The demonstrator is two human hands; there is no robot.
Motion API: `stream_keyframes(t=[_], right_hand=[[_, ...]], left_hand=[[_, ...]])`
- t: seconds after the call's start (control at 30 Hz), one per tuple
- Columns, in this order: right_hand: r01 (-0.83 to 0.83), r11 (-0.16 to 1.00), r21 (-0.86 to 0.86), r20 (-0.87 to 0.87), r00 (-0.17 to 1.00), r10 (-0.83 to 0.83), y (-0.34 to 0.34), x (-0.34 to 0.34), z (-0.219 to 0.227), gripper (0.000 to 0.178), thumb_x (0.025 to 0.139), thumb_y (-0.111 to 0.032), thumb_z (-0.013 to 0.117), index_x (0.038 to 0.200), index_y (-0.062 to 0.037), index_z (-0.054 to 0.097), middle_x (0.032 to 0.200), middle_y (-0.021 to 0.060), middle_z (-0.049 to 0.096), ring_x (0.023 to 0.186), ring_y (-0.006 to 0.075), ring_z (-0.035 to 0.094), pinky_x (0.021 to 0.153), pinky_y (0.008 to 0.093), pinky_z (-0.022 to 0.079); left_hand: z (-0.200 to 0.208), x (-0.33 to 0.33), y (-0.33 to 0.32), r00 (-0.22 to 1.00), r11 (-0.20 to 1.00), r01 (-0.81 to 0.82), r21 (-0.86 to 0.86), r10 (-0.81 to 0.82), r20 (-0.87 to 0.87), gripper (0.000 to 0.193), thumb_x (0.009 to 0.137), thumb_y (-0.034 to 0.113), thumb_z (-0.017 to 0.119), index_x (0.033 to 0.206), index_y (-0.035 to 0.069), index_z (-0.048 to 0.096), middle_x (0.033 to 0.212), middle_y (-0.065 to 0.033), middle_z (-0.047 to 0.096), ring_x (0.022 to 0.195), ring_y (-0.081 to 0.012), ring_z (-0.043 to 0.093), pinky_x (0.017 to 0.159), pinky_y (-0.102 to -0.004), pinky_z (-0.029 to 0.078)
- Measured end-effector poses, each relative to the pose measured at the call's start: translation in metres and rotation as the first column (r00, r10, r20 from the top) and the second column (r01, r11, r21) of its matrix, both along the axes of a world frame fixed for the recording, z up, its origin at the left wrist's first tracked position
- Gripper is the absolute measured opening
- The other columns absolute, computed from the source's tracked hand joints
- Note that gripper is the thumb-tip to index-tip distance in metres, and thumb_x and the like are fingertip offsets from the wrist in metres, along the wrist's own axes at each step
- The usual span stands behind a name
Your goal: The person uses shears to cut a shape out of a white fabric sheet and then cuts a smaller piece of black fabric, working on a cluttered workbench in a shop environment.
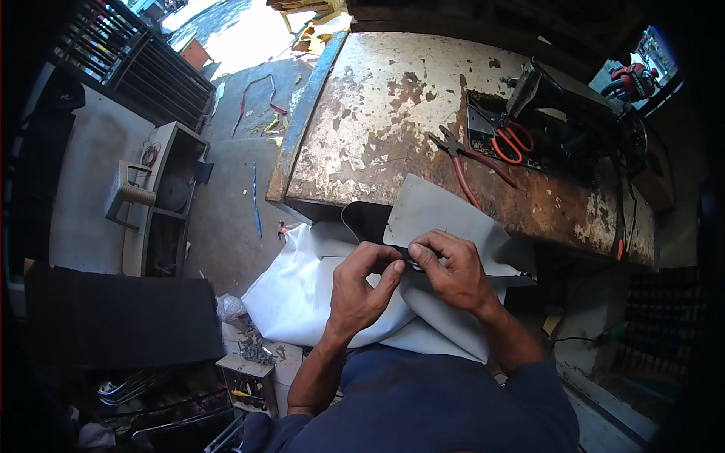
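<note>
- The left hand (361, 291), at the centre of the frame, has thumb and forefinger closed on the edge of a dark piece (365, 220)
- The right hand (457, 278), just beside it, pinches the near edge of a grey sheet (442, 212); its lower fingers are hidden from above
- The dark piece shows left of the grey sheet and partly under it; whether the two are joined I cannot tell
- Between the fingertips is a small pale bit, too tiny to make out
- White material (291, 283) spreads below the hands in the lower centre, partly covered by hands and forearms
- Upper centre to right, a worn table (362, 113) carries pliers (457, 155) with red handles, one handle tip hidden by the grey sheet, and scissors (513, 143) with orange handles
- Behind them a dark sewing machine (529, 90) fades into shadow
- Upper right, a red motorcycle (630, 81) is partly cut off
- Lower left, metal parts (136, 389) sink into darkness
</note>
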State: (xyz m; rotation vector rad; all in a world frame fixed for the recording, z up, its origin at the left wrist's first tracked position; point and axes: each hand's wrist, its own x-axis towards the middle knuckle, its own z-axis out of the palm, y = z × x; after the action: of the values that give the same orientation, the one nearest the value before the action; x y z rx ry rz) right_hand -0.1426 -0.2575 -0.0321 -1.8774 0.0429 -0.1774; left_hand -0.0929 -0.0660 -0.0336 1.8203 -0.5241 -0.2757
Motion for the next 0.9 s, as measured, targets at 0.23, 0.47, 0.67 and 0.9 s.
stream_keyframes(t=[0.23,0.47,0.67,0.9], right_hand=[[0.600,0.389,-0.699,0.479,0.796,-0.370,-0.138,0.099,-0.041,0.034,0.100,-0.024,0.067,0.127,-0.0025,0.069,0.130,0.0196,0.064,0.124,0.0406,0.059,0.105,0.0511,0.048],[0.255,0.526,-0.811,0.027,0.915,-0.402,-0.201,0.109,-0.068,0.053,0.093,-0.036,0.077,0.137,-0.0089,0.067,0.132,0.0253,0.063,0.127,0.0432,0.058,0.107,0.0506,0.048],[0.239,0.601,-0.763,-0.052,0.903,-0.426,-0.228,0.091,-0.050,0.062,0.085,-0.036,0.084,0.138,-0.0095,0.067,0.116,0.0252,0.072,0.111,0.0446,0.069,0.099,0.0487,0.054],[0.335,0.807,-0.487,-0.144,0.880,-0.452,-0.224,0.044,-0.007,0.046,0.092,-0.014,0.071,0.136,-0.0030,0.066,0.091,0.0087,0.071,0.085,0.0197,0.073,0.078,0.0349,0.059]], left_hand=[[-0.012,-0.001,0.002,0.996,0.993,0.068,-0.095,-0.073,-0.044,0.018,0.098,0.002,0.067,0.115,-0.004,0.066,0.107,-0.0087,0.064,0.097,-0.0149,0.068,0.088,-0.0291,0.054],[-0.015,-0.001,0.006,0.995,0.995,0.084,-0.062,-0.087,-0.058,0.023,0.096,-0.004,0.063,0.120,-0.006,0.064,0.111,-0.0083,0.062,0.106,-0.0150,0.067,0.095,-0.0291,0.053],[-0.016,0.001,0.002,0.995,0.990,0.093,-0.107,-0.095,-0.012,0.025,0.095,-0.006,0.064,0.120,-0.005,0.065,0.114,-0.0087,0.062,0.106,-0.0155,0.067,0.094,-0.0292,0.054],[-0.015,0.009,-0.012,0.994,0.987,0.112,-0.115,-0.110,0.024,0.020,0.095,-0.004,0.068,0.115,-0.003,0.070,0.111,-0.0095,0.065,0.103,-0.0160,0.068,0.091,-0.0289,0.054]])
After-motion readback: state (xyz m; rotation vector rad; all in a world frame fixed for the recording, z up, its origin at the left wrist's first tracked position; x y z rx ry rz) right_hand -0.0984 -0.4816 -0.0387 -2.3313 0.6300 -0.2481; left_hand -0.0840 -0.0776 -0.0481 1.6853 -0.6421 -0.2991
